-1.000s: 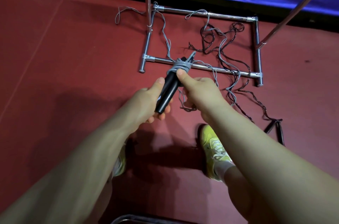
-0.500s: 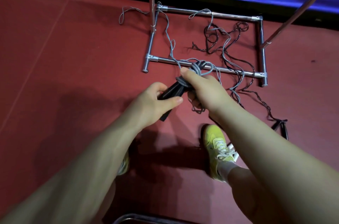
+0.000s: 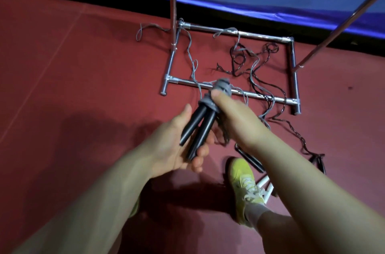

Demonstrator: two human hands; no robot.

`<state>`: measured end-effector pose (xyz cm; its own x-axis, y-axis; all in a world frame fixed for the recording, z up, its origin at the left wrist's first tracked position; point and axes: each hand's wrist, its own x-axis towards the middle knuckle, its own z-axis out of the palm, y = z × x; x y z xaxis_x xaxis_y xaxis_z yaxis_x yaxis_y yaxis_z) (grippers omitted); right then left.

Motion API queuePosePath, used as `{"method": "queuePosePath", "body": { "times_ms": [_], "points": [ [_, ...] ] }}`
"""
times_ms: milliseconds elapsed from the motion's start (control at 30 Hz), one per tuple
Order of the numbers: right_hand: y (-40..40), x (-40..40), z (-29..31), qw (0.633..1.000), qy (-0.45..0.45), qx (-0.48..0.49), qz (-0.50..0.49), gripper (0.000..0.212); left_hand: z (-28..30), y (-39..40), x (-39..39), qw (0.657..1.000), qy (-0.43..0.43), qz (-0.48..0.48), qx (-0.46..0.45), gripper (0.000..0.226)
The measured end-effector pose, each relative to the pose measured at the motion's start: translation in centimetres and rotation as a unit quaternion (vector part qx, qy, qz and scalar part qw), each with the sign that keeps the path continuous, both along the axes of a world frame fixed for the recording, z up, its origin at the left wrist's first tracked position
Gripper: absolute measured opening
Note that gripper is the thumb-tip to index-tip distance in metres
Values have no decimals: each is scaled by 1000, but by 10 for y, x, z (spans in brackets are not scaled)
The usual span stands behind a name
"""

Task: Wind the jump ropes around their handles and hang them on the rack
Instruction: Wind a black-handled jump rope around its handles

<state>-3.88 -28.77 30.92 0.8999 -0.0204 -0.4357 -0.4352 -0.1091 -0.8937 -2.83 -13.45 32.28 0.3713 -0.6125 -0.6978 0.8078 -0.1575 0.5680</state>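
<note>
Two black jump-rope handles (image 3: 198, 128) lie side by side in my left hand (image 3: 177, 145), whose fingers curl under them. Grey rope (image 3: 221, 88) is wound in a bundle round their upper ends. My right hand (image 3: 235, 116) grips that wound part, thumb on top. The loose grey rope (image 3: 192, 66) trails over the floor and across the chrome rack base (image 3: 260, 97). A dark rope (image 3: 277, 87) lies tangled inside the base and leads to black handles (image 3: 318, 161) at the right.
The rack's two upright poles (image 3: 172, 3) rise from the base toward the blue mat at the back. Another pair of black handles (image 3: 249, 158) and white handles (image 3: 266, 187) lie by my yellow shoe (image 3: 243, 183). Open red floor spreads to the left.
The handles have tipped more upright and both now show side by side. My left hand has opened round their lower ends; my right hand has stayed on the wound rope.
</note>
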Motion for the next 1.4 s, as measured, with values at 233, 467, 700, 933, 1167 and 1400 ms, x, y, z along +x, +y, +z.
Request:
{"method": "queuePosePath", "body": {
  "times_ms": [233,467,700,933,1167,1400],
  "points": [
    [-4,-2,4,990,84,-100,56,63,-11,-7,-2,981,-102,22,162,71],
    [6,-2,1,972,61,-222,36,66,-17,-7,0,963,-147,47,221,67],
    [16,-5,0,990,81,-112,28,66,-25,4,2,891,-328,-23,312,61],
    [13,-3,-5,993,88,-82,-14,53,-30,5,-1,889,-352,-34,290,45],
    [11,-4,-5,994,11,71,-84,45,3,2,-3,999,-26,26,26,58],
    [11,0,-1,984,-29,167,-57,47,9,1,-9,975,151,79,-142,75]
  ]
}}
